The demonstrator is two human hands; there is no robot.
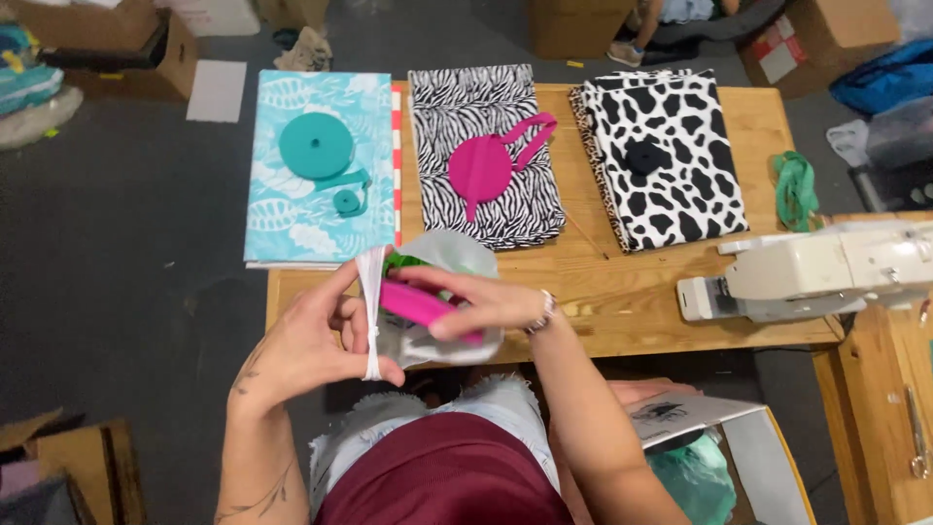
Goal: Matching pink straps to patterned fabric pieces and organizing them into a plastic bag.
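Seen from above, seated at a wooden table, both hands busy just over its near edge.

Left hand closed, thumb and fingers pinching the bunched white edge of a clear plastic bag, holding it upright. Right hand crossing in front of the bag, fingers curled and closed on a pink strip lying against or inside the bag; which of the two cannot be told. Something green showing at the bag's top. Ring or bracelet glinting at the right wrist.

Beyond the hands, three folded fabrics side by side on the table:
- turquoise leaf-print fabric on the left, a teal disc and a smaller teal piece on top
- zebra-print fabric in the middle, a magenta piece with a loop resting on it
- black-and-white cow-print fabric on the right, a small black piece on top

Green ribbon just beside the cow print. Cream sewing machine at the right edge. Cardboard boxes on the grey floor around, another person's legs at the top
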